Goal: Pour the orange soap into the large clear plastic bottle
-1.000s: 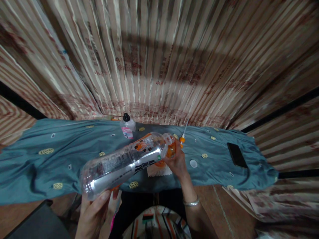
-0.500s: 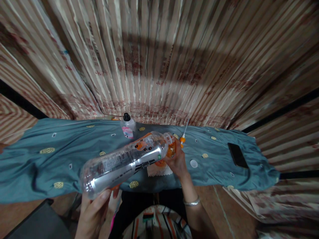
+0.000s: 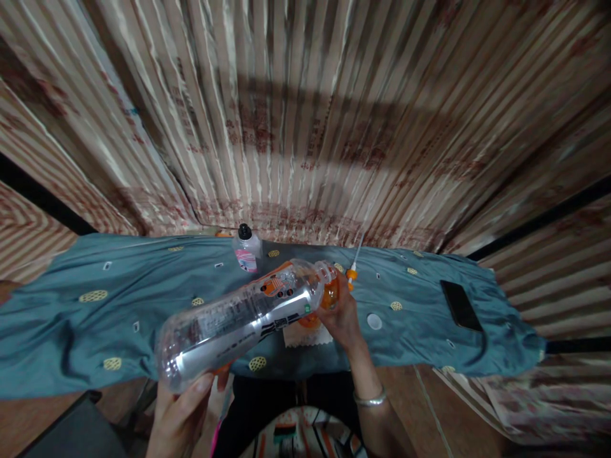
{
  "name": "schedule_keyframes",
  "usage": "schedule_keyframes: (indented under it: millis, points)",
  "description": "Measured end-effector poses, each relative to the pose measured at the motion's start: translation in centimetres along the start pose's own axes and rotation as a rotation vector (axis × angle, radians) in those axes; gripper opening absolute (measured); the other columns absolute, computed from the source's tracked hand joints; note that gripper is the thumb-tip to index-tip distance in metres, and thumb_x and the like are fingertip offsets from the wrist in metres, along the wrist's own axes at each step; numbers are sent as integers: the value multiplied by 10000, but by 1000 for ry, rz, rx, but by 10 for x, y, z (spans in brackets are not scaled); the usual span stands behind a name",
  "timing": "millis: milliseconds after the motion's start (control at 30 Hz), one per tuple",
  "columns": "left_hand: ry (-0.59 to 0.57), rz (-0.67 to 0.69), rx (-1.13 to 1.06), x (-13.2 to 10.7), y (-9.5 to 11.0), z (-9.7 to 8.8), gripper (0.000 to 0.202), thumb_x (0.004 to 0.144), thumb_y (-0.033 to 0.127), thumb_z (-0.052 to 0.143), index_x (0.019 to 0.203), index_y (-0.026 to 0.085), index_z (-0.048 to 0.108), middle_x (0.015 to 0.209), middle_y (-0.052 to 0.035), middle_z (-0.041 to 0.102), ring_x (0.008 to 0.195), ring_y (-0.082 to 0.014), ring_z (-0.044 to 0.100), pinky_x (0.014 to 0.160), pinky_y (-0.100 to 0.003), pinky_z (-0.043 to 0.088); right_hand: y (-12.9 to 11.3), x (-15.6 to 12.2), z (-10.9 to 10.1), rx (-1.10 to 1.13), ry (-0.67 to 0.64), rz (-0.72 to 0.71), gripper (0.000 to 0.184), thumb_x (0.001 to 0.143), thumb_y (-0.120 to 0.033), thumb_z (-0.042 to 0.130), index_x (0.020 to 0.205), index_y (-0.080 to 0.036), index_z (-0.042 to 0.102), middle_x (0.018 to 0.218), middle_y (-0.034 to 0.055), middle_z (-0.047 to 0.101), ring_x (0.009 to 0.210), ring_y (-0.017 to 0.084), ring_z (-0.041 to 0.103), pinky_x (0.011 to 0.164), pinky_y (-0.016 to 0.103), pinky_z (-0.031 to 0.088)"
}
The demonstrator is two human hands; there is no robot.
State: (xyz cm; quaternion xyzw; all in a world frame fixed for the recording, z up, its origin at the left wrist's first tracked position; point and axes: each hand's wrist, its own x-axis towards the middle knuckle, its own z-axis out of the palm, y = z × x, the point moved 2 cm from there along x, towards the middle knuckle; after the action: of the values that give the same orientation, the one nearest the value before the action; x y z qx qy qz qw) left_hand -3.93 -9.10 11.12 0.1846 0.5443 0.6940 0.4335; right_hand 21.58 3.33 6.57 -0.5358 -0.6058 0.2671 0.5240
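A large clear plastic bottle (image 3: 238, 324) with an orange, white and black label lies tilted over the table, its neck to the right. My left hand (image 3: 184, 407) is closed around its base from below. At the neck, my right hand (image 3: 342, 318) is wrapped round a small see-through orange bottle (image 3: 330, 294), which the large bottle's mouth meets. Whether liquid passes between them I cannot tell. Just beyond my right hand is an orange and white nozzle (image 3: 351, 275) with a long thin tube. Beneath the bottles lies a pale scalloped-edge cloth or paper (image 3: 305, 337).
A small clear bottle with a black cap and pink label (image 3: 246, 251) stands at the back of the teal cloth-covered table (image 3: 157, 280). On the right are a round whitish disc (image 3: 375, 321) and a black phone (image 3: 461, 305). A striped curtain (image 3: 305, 127) hangs behind.
The whole view has shifted slightly, so things sit a little lower in the picture. Both hands keep their grips, and the two bottles stay mouth to mouth.
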Motion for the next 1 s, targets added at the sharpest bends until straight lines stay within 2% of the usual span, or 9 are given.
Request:
schedule_keyframes:
  millis: [167,333,500,700,867,1000]
  points:
    - [-26,19,-11,2,0,1,636,619,470,1017,1189,295,795,850,-7,747,673,-211,555,572,-331,472,2,0,0,-16,8,3,774,779,-387,918,1480,-248,620,1296,118,828,1149,335,832,1004,485,707]
    - [-24,6,11,1,2,2,652,601,532,1033,1160,289,804,821,-8,758,701,-221,581,590,-325,489,0,0,-1,-22,-5,10,759,775,-397,925,1459,-251,632,1278,107,834,1136,328,833,979,469,711]
    - [-39,39,-15,3,2,3,597,644,440,996,1189,299,796,833,-7,751,675,-204,569,541,-315,449,-2,0,-2,-26,-5,4,748,780,-367,911,1460,-245,624,1299,118,832,1170,333,830,1023,484,698]
    - [-24,20,-15,2,2,3,598,616,464,1019,1147,295,803,826,1,759,674,-191,563,557,-298,469,0,-1,-2,-28,4,-7,754,778,-357,918,1466,-244,631,1322,122,831,1174,335,834,1018,475,701]
    - [64,-64,-45,-3,0,2,686,486,502,1097,1067,270,816,886,4,794,732,-201,635,601,-287,539,1,-1,-2,-24,6,-10,753,773,-342,926,1462,-252,634,1293,100,842,1149,318,842,983,437,710]
    - [70,-47,18,-5,-3,-4,568,576,501,1050,1045,281,817,861,-3,784,774,-228,664,676,-324,586,-1,-1,-2,-17,-2,-12,762,783,-335,918,1486,-250,636,1263,101,844,1116,318,844,941,430,716]
